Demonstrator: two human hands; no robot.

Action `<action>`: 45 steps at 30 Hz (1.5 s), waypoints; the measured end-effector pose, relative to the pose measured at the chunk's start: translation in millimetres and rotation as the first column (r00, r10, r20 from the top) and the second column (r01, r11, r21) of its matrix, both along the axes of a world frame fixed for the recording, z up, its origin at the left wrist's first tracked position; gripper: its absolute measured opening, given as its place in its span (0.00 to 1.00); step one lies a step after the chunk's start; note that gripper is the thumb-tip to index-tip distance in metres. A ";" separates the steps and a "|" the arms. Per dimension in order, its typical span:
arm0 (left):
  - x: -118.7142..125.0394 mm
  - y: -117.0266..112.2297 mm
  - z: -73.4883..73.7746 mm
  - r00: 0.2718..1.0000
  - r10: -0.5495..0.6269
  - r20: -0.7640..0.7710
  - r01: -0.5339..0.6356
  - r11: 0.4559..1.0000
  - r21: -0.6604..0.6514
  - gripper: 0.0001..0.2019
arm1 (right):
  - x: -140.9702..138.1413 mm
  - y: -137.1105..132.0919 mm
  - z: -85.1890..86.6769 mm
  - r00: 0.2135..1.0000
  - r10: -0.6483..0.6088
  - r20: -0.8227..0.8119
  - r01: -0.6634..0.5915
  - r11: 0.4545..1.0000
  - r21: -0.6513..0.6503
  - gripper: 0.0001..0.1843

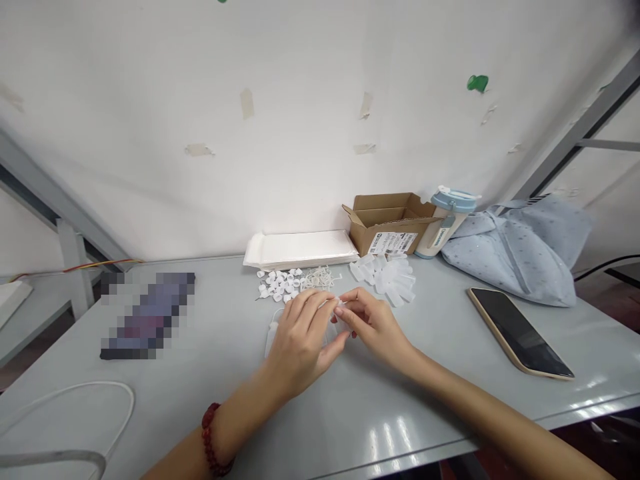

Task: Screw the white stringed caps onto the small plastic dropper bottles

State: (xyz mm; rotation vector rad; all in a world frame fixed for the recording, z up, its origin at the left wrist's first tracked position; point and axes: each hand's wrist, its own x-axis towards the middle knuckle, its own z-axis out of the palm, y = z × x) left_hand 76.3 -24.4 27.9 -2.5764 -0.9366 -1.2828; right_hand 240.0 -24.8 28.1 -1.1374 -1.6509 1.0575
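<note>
My left hand (303, 340) and my right hand (377, 327) meet above the middle of the table. Their fingertips pinch together around a small whitish piece (339, 303), mostly hidden by the fingers. A clear, flat item (271, 335) with a thin loop lies partly under my left hand. Just beyond the fingers is a pile of small white caps (280, 285). Beside it lie several thin, pale hooked pieces (320, 277). Farther right, frosted translucent flat strips (395, 280) are heaped near my right hand.
A white padded package (300, 247), an open cardboard box (390, 227) and a blue-lidded cup (447, 220) stand along the wall. To the right are a pale blue cloth bag (510, 253) and a phone (517, 330). A pixelated item (150, 317) and a white cable (131, 407) are left.
</note>
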 end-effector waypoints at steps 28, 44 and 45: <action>11.7 1.4 -14.9 0.941 0.019 -0.339 -0.141 0.930 -0.340 0.24 | 24.4 19.5 0.4 0.764 0.080 0.640 -0.146 0.988 0.051 0.09; 5.6 4.4 -13.4 0.930 0.026 -0.367 -0.159 0.928 -0.336 0.18 | 19.2 21.3 -2.9 0.810 0.121 0.574 -0.190 0.980 0.061 0.10; 5.8 4.3 -13.7 0.931 0.028 -0.365 -0.160 0.927 -0.339 0.18 | 19.1 21.3 -3.3 0.814 0.123 0.568 -0.192 0.979 0.064 0.10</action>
